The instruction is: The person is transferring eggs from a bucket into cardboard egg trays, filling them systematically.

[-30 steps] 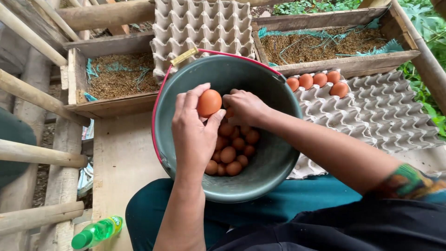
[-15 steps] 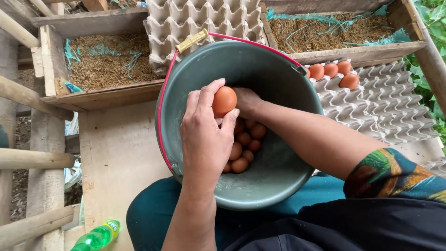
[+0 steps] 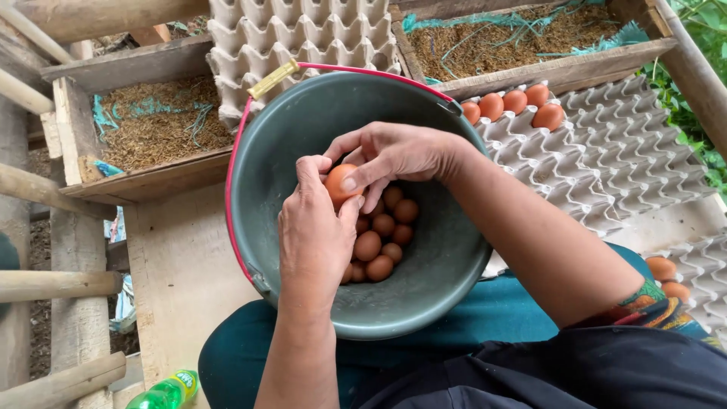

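Two hands meet over a grey-green bucket (image 3: pixel 424 295) that sits on the person's lap, and between them they hold one brown egg (image 3: pixel 338 183) above the bucket's middle. At the far left lie wooden poles and a nest box (image 3: pixel 144 121) lined with dry husk; near the bottom left a green plastic bottle (image 3: pixel 163 392) lies on its side. Next comes the left hand (image 3: pixel 314 235), reaching up from the near edge with its back to the camera, forearm nearly vertical, fingers curled and cupping the egg from below and the left. How the egg's long axis runs cannot be told, since fingers cover much of it. The right hand (image 3: pixel 394 155) comes in from the right, wrist bent, its thumb pressed on the egg's front and its fingers arched over the top. Below them a heap of brown eggs (image 3: pixel 382 235) rests on the bucket's floor. Further right, a grey pulp egg tray (image 3: pixel 628 167) holds four eggs at its far corner, beside a second nest box (image 3: pixel 530 45).
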